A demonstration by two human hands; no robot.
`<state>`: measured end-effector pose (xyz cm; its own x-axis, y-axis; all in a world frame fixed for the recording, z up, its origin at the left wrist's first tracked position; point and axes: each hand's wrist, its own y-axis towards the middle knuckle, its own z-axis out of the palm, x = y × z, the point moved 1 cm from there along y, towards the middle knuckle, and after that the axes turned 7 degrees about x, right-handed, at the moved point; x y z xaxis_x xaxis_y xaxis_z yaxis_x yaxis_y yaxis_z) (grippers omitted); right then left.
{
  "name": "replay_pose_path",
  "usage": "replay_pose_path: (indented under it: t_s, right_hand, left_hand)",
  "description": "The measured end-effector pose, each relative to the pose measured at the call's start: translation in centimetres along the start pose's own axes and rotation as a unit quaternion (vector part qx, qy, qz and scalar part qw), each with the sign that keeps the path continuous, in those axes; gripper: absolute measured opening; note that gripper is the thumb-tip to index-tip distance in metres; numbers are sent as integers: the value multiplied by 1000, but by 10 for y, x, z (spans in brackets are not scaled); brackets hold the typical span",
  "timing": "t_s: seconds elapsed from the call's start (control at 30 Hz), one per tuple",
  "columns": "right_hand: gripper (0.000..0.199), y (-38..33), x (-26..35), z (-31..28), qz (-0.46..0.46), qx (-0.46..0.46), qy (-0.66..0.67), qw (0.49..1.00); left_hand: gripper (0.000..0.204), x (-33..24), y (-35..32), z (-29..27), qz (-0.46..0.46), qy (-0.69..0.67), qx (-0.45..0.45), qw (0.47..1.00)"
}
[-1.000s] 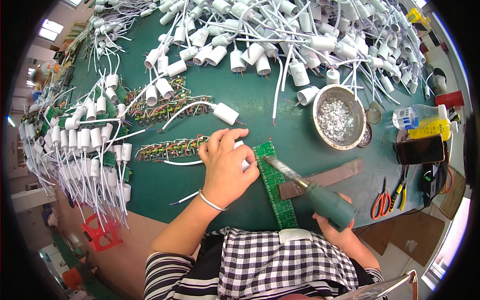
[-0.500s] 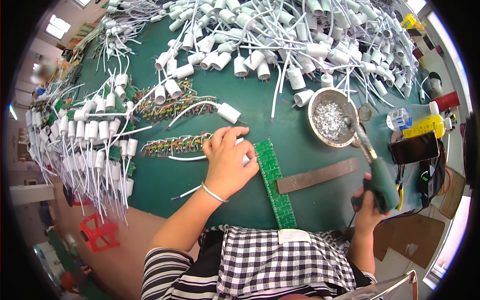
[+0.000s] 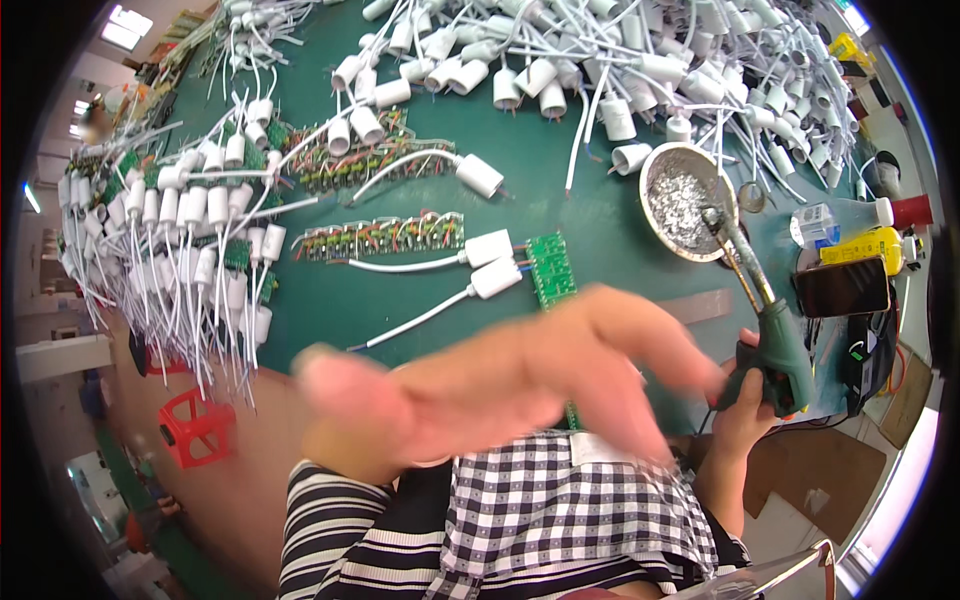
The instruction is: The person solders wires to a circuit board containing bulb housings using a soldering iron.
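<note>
My left hand (image 3: pixel 520 375) is raised close to the camera, blurred, fingers stretched apart with nothing in them. It covers much of a green circuit board strip (image 3: pixel 552 265). Two white cylindrical caps with cables, an upper cap (image 3: pixel 489 248) and a lower cap (image 3: pixel 497 279), lie with their wire ends at the strip's left edge. My right hand (image 3: pixel 745 405) grips a green soldering gun (image 3: pixel 785 355) by its handle. The gun's tip is over the round metal bowl (image 3: pixel 650 222), which contains silvery bits (image 3: pixel 680 200).
A brown bar (image 3: pixel 697 306) lies partly behind my left hand. Wired circuit boards (image 3: pixel 390 238) and another capped cable (image 3: pixel 480 175) lie left. White capped cables (image 3: pixel 620 120) heap at the back; more hang over the left edge. A phone (image 3: pixel 843 288) and bottles (image 3: pixel 862 246) stand right.
My left hand has left the caps beside the strip and come up toward the camera, opening. The soldering gun has stayed at the bowl, its body now more upright. The whole view has shifted slightly.
</note>
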<state>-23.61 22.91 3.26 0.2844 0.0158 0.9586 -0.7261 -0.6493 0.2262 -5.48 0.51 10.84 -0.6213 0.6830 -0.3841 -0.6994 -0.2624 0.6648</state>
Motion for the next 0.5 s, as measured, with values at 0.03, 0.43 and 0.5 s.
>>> replay_pose_path:
  t_s: [0.03, 0.43, 0.5]
  right_hand:
    - [40, 0, -4, -4, 34, 5, 8, 999]
    - [48, 2, 2, 3, -17, -17, 8, 1000]
    - [48, 1, 1, 5, -17, -17, 12, 1000]
  left_hand:
    - [119, 1, 12, 0, 49, 11, 117, 992]
    - [80, -51, -21, 16, 142, 162, 1, 977]
    - [73, -49, -15, 7, 159, 189, -15, 969]
